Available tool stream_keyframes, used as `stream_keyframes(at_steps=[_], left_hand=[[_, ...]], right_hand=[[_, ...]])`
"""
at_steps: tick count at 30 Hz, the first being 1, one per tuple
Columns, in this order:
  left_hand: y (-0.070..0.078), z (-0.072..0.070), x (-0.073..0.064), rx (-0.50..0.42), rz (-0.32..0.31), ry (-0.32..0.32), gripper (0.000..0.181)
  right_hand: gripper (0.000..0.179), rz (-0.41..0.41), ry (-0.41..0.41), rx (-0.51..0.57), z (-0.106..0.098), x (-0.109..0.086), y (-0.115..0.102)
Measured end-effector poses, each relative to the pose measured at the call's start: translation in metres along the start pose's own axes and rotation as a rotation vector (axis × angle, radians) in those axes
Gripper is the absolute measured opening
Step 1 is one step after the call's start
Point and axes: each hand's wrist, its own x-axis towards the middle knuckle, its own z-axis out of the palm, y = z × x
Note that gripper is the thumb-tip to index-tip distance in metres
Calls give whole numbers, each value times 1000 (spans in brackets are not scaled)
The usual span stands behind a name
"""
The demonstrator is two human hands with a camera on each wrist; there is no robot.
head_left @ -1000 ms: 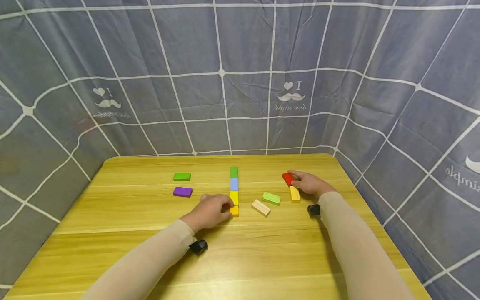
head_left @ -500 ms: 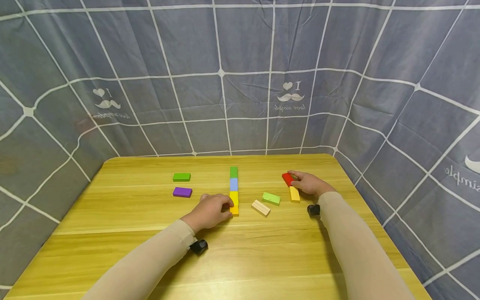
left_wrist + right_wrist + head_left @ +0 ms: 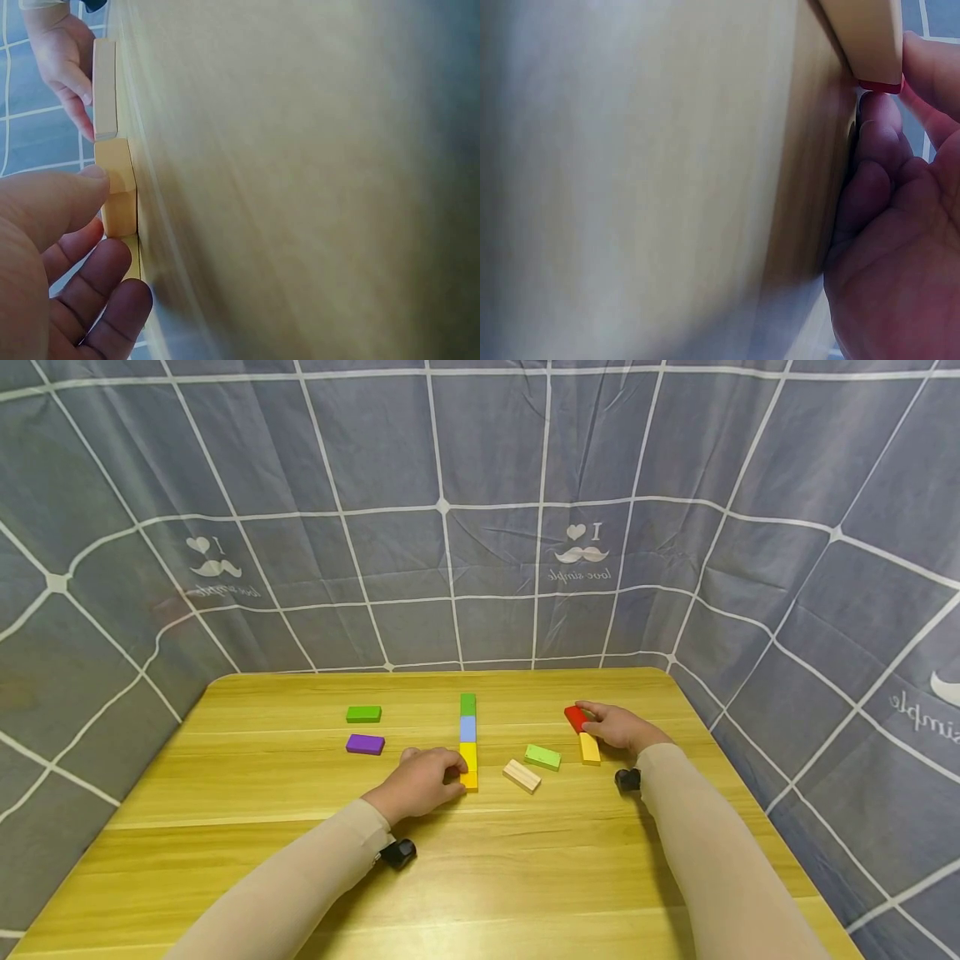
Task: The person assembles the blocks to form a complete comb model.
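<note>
In the head view, a row of blocks runs away from me: an orange-yellow block (image 3: 470, 782) nearest, then a yellow block (image 3: 468, 752), a blue block (image 3: 468, 728) and a green block (image 3: 468, 704). My left hand (image 3: 422, 783) pinches the orange-yellow block from the left, its thumb on the near part; the other fingers hang loosely curled in the left wrist view. Farther right, my right hand (image 3: 619, 728) holds a red block (image 3: 575, 718) between thumb and forefinger. A light orange block (image 3: 590, 750) lies against the red block's near end.
Between the hands lie a light green block (image 3: 542, 757) and a plain wooden block (image 3: 521, 776). Left of the row are another green block (image 3: 363, 714) and a purple block (image 3: 365, 744). A grey checked curtain (image 3: 495, 552) stands behind the wooden table (image 3: 480, 877).
</note>
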Motion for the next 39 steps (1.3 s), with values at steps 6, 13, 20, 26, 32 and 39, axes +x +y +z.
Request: stream_keyframes(at_steps=[6,13,20,26,32,39], left_hand=[[1,-1,0,-5,-3,-5,19],[1,-2,0,-3,2,0,19],[1,-2,-1,-11,3,-1,19],[-1,-1,1,-6,-4,0,19],[-1,-1,1,-20,-3,-1,19],[-4,-6,-2,-73,-25,3,22]], right_hand=[[62,-11,-8,22,-1,0,0],[62,-16,-4,19,-1,0,1],[61,-21,0,10,-1,0,1],[62,-12,0,18,-1,2,2],[62,-2,-4,33,-1,1,1],[62,14,1,22,-1,2,1]])
